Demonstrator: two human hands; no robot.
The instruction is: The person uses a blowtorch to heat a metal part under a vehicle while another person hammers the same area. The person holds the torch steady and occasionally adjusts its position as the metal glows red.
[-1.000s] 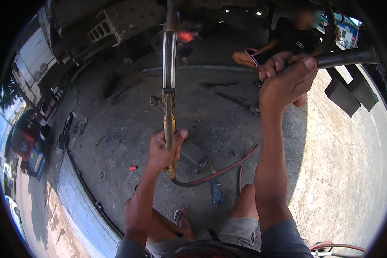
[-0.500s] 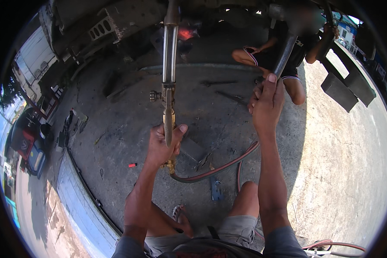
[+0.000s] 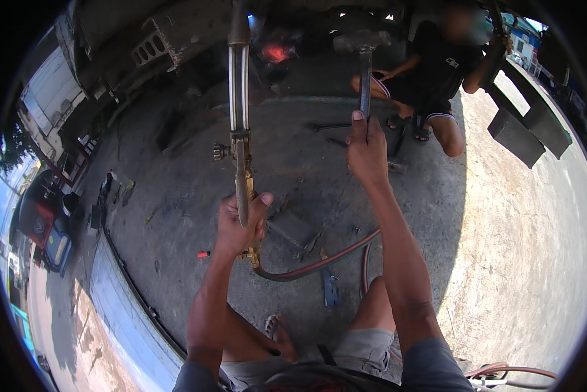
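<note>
My left hand point(image 3: 231, 223) grips the cutting torch point(image 3: 239, 98), left of centre; my right hand point(image 3: 366, 151) grips the hammer point(image 3: 365, 75) to its right. I judge this as heat-and-hammer work near the far red glow point(image 3: 278, 52), calling next for a steady torch and clear hammer path.

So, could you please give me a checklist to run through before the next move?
1. Left hand gripping the torch: ok, closed round it.
2. Right hand gripping the hammer: ok, closed round it, head up.
3. Hose joined to the torch: ok, at its lower end.
4. Torch lit: cannot tell, far end out of view.
5. Gloves on: not ok, both hands bare.
6. Co-worker beyond hammer reach: cannot tell, depth unclear.
</note>
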